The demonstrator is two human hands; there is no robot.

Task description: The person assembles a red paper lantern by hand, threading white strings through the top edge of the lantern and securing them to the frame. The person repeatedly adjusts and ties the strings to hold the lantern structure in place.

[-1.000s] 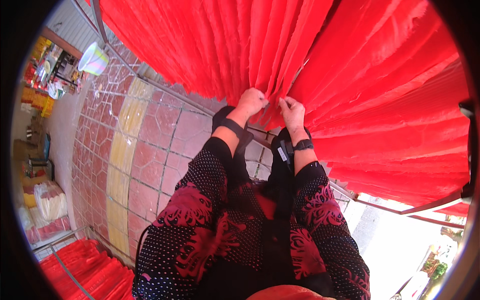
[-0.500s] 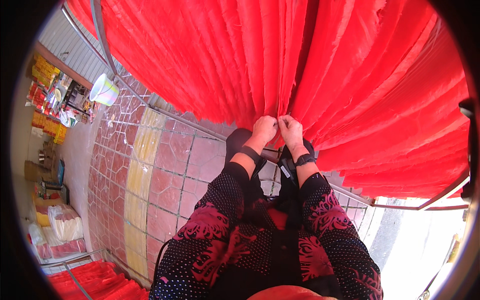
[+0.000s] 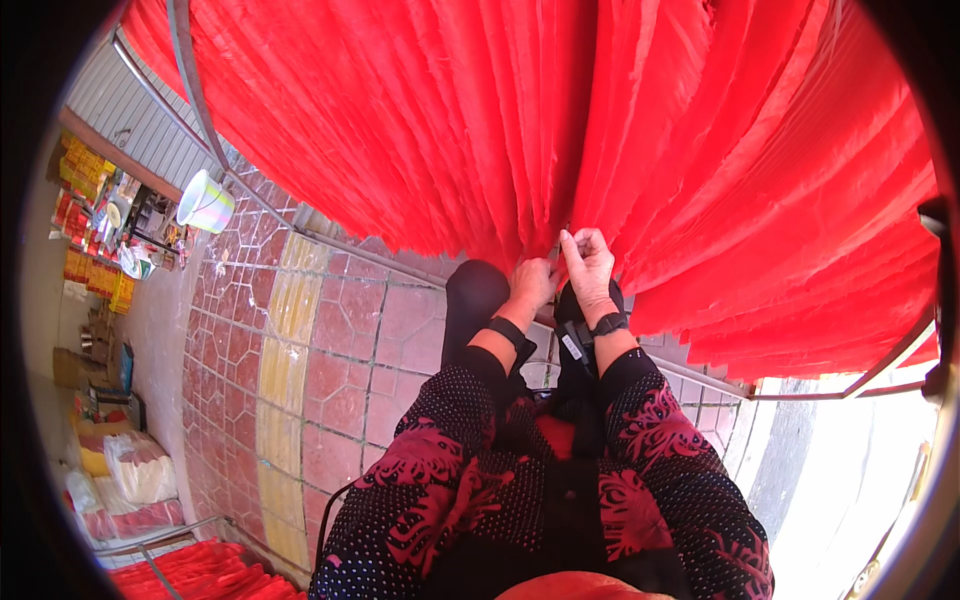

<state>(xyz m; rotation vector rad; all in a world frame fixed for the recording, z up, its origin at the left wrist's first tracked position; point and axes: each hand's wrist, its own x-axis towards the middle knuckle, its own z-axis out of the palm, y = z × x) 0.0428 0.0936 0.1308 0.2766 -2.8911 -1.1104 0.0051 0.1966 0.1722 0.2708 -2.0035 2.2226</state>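
Observation:
Many red cloth sheets (image 3: 400, 130) with frayed edges hang in tight folds in front of me, parted by a dark gap near the middle. At their lower edge, my left hand (image 3: 533, 284) is closed on the red cloth, its fingertips partly hidden. Just to its right and slightly higher, my right hand (image 3: 590, 264) has curled fingers drawn toward the thumb, against the folds by the gap. Anything between those fingertips is too small to make out. Both wrists wear dark bands, and my knees and feet lie below the hands.
A metal rail (image 3: 345, 247) runs along the cloth's lower side. Patterned red paving with a yellow strip (image 3: 285, 370) lies to the left. A pale bucket (image 3: 205, 203) stands far left, bags (image 3: 140, 465) are piled below it, and more red cloth (image 3: 200, 574) is at the lower left.
My left hand has moved down a little, away from the right hand. The right hand has turned and its fingers have lifted. The gap between the folds has shifted left.

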